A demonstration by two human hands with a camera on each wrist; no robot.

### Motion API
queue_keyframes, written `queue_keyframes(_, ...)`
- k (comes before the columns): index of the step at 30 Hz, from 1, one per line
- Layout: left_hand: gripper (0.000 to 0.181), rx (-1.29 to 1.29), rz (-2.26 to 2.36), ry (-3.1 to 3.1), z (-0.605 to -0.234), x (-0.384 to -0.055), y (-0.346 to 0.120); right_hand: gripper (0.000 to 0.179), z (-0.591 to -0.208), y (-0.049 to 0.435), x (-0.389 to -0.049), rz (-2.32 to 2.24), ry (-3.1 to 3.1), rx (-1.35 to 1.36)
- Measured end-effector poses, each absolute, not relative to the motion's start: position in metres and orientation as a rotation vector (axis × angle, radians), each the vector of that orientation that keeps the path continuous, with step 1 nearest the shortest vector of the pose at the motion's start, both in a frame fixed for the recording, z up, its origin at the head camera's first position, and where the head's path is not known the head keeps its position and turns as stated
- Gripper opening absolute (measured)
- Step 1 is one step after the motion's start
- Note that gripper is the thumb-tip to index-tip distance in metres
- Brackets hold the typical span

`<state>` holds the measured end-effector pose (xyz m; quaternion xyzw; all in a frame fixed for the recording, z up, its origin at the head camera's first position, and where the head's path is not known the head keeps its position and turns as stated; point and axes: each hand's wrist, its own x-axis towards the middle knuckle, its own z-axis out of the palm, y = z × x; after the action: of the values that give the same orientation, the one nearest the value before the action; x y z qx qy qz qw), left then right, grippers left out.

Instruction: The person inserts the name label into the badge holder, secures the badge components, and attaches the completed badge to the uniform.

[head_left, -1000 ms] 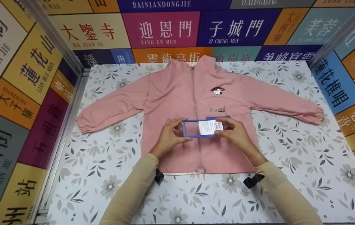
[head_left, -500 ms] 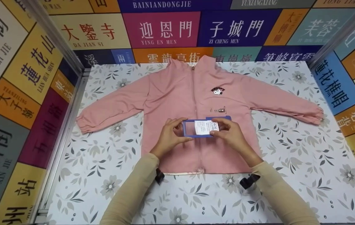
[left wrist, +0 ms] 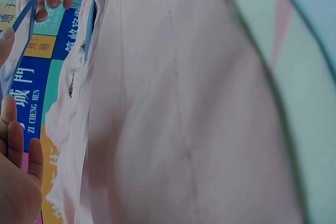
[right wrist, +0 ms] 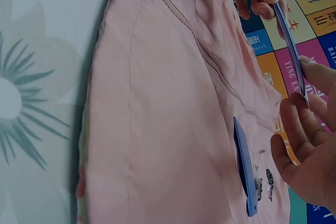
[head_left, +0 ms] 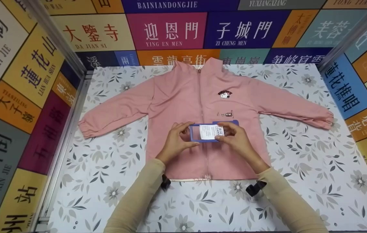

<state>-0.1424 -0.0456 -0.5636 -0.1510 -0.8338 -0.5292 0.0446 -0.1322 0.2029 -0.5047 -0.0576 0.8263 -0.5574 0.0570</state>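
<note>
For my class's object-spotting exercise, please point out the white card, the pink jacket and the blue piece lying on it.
White card [head_left: 208, 132], head view: on its printed face.
Pink jacket [head_left: 177, 103], head view: on its front panel.
Blue piece [right wrist: 244, 166], right wrist view: middle of its flat body.

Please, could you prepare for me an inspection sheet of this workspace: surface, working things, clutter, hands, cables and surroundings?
Surface: white table with grey floral print; pink jacket spread on it.
Working things: blue frame held above the jacket; white card over part of its window, how far inserted unclear; second blue piece lying on the jacket, with a metal clip beside it, attachment unclear.
Clutter: nothing seen.
Hands: left hand grips one end of the frame; right hand pinches the card near the other end.
Cables: nothing seen.
Surroundings: coloured panels with Chinese lettering on three sides.
</note>
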Motion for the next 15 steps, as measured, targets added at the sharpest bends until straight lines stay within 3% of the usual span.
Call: queue_keyframes(15,0.078,-0.420,-1.673,-2.548,-0.562,-0.141,-0.049,0.044,-0.513,0.219,-0.134,-1.800,2.402,-0.258)
